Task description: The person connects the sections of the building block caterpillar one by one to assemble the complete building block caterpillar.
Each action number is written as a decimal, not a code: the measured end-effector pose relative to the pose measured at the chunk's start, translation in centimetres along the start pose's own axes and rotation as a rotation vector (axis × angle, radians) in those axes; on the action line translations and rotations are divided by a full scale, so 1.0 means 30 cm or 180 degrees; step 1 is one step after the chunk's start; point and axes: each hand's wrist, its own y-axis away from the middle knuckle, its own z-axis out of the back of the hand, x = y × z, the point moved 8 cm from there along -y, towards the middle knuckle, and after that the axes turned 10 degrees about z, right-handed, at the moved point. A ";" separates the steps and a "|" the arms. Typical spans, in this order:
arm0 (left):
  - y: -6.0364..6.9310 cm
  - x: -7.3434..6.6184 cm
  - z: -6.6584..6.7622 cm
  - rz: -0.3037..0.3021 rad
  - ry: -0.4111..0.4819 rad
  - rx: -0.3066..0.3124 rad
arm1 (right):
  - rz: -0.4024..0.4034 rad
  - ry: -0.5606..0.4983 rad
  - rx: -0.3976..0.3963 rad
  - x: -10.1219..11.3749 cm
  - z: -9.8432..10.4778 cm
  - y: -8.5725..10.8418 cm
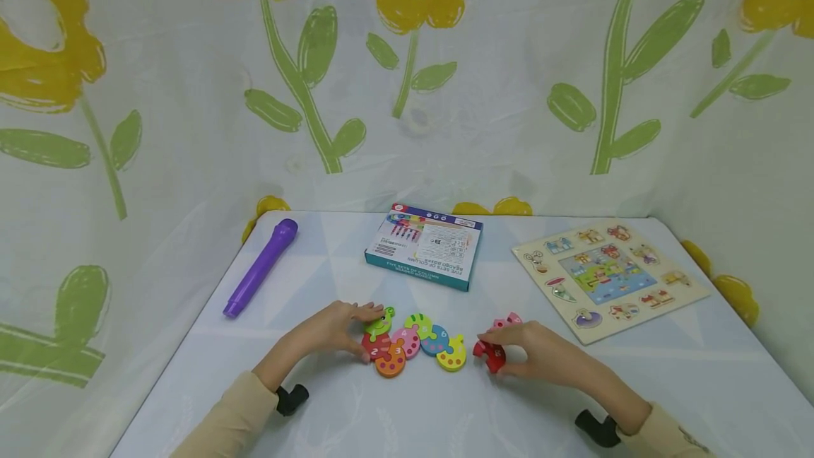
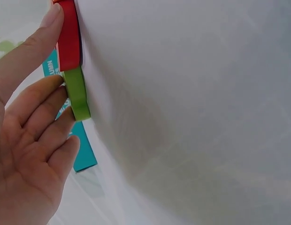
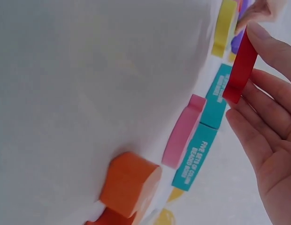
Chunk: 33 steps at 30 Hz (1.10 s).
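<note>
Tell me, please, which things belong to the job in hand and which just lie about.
In use: joined caterpillar pieces, touched by the left hand; red piece, held by the right hand; nearby pink piece; nearby orange piece.

Lying about: purple microphone; box; puzzle board.

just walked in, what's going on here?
A person is handling a numbered caterpillar puzzle. The left hand touches the green head and the red 2 piece; the right hand pinches a loose red piece, apart from the chain's yellow end piece. A pink piece and an orange piece lie near the right hand. A teal-edged box, purple microphone and picture puzzle board lie farther back, untouched.
</note>
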 end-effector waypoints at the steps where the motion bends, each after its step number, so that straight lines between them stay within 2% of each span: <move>1: 0.000 0.000 0.001 -0.0016 -0.0007 0.0004 | -0.0002 -0.0002 -0.0006 0.000 0.002 -0.003; 6: 0.001 -0.006 0.004 -0.0073 0.0026 0.0044 | 0.0018 0.0003 -0.0013 0.002 0.010 -0.022; 17: -0.001 -0.008 0.008 -0.0027 0.0055 0.0050 | 0.0174 -0.0028 -0.0065 -0.001 0.024 -0.053; 26: -0.003 -0.008 0.006 -0.0033 0.0044 0.0054 | 0.0103 -0.0046 -0.0072 -0.006 0.029 -0.082; 33: -0.001 -0.013 0.008 -0.0075 0.0071 0.0061 | 0.0244 -0.0019 -0.0081 -0.002 0.031 -0.105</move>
